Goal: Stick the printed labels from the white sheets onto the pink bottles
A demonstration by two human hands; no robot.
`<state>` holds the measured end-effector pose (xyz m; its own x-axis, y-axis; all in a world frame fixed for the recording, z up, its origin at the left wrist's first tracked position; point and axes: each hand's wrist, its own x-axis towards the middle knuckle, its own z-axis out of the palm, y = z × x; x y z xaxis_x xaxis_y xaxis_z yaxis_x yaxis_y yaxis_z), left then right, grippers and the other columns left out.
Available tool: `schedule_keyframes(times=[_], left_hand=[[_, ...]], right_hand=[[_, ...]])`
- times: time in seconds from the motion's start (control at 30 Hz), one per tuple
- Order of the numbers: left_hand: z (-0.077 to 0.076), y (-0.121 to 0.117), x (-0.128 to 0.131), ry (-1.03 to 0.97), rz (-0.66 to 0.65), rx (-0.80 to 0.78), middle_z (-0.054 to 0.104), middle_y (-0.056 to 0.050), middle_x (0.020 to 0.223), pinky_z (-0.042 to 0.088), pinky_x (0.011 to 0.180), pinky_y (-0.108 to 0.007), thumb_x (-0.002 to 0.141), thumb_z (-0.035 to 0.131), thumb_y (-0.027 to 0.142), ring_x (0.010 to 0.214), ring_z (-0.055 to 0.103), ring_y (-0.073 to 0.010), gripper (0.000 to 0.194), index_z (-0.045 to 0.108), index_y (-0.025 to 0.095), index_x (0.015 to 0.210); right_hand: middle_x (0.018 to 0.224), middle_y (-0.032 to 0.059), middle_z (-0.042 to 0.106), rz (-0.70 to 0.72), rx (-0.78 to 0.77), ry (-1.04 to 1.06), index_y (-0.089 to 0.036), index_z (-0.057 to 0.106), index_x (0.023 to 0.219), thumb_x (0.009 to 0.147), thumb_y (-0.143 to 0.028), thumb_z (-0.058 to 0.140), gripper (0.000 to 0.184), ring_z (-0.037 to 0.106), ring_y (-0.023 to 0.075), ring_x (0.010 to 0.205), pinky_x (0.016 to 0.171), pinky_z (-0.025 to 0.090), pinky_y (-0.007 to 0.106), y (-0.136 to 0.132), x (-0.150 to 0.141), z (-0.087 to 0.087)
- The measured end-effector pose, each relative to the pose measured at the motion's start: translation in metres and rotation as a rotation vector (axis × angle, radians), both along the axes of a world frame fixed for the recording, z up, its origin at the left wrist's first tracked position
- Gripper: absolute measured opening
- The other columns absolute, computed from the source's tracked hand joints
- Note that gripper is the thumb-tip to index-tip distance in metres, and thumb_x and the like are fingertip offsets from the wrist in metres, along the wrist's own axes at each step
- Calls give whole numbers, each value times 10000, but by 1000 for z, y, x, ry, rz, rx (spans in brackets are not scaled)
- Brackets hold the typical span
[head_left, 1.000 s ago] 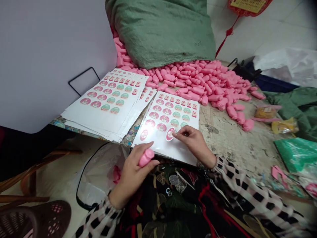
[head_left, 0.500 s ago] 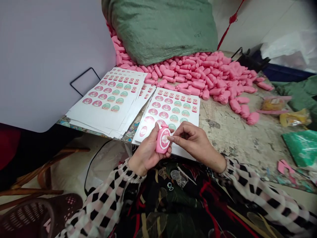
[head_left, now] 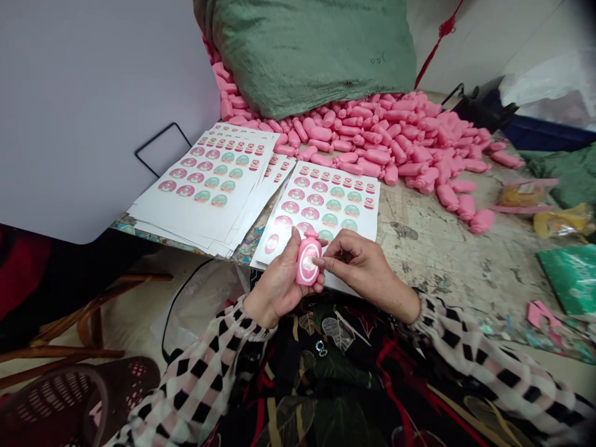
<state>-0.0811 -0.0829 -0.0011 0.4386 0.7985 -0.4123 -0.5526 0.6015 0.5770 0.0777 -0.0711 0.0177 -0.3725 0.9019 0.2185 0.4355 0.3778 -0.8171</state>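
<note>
Stretched from nine o'clock round to four, a worn table [head_left: 412,248] is used as the work surface. At twelve, a bulging green sack [head_left: 316,56] is rested against a heap of pink bottles [head_left: 395,136], which is spread from eleven to three; the heap is perhaps kept back so that the near side is left for paper. At ten, a stack of printed sheets [head_left: 205,198] is lodged on the table, apparently within easy reach. Close to the centre, a label sheet [head_left: 323,192] is laid straight before the body, prints upward, likely so that little stretching is needed. Over its near edge, at six, the hands are brought together. By the left hand [head_left: 282,282] a pink bottle [head_left: 308,241] is clasped, cap toward twelve, seemingly so that its broad face is offered upward. By the right hand [head_left: 367,267], thumb and forefinger drawn together, an oval label [head_left: 306,266] on that face is touched; whether its edge is nipped cannot be told.
</note>
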Motion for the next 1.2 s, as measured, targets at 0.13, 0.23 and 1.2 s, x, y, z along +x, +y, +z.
schedule_keyframes(times=[0.13,0.23,1.2], left_hand=[[0,-3,-3,25,-36,118,565,1,686,474,475,-228,813,422,631,547,577,-116,534,537,178,1071],[1,-7,-4,119,-81,219,561,20,692,475,515,-224,830,555,451,563,571,-105,411,472,201,1145],[-126,-104,-157,1205,451,-160,560,32,525,435,392,-242,712,529,570,420,547,-153,471,534,184,982]], right_hand=[[729,-18,554,1,16,2,-198,589,726,804,-314,649,153,549,121,736,686,420,255,0,2,-3],[732,-16,554,58,30,-22,-196,585,737,826,-321,622,157,537,114,719,672,417,245,-1,4,-4],[893,27,578,50,44,-553,-222,581,1012,895,-443,472,273,562,179,845,705,413,293,-1,13,-43]])
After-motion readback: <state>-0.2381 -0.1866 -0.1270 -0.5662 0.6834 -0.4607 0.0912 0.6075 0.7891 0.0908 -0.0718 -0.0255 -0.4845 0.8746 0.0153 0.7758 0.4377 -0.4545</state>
